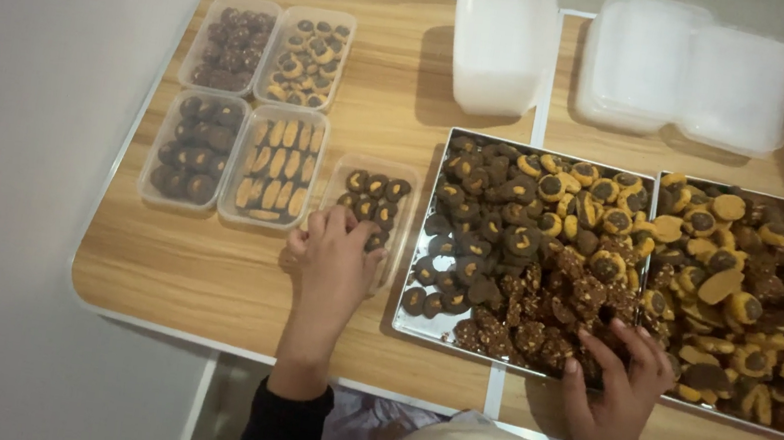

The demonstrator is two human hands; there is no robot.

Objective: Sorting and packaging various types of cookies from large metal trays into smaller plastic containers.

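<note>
Wooden desk (pixel 204 266) against a pale wall carries everything. Beyond the left hand (pixel 334 258) sit four filled clear tubs (pixel 248 125); its curled fingers press cookies into a half-filled tub (pixel 376 206), best kept in tidy rows. Right of it, the right hand (pixel 622 371), fingers bent and closing on dark cookies, reaches into a steel tray (pixel 419 319); a light pinch should spare them.
</note>
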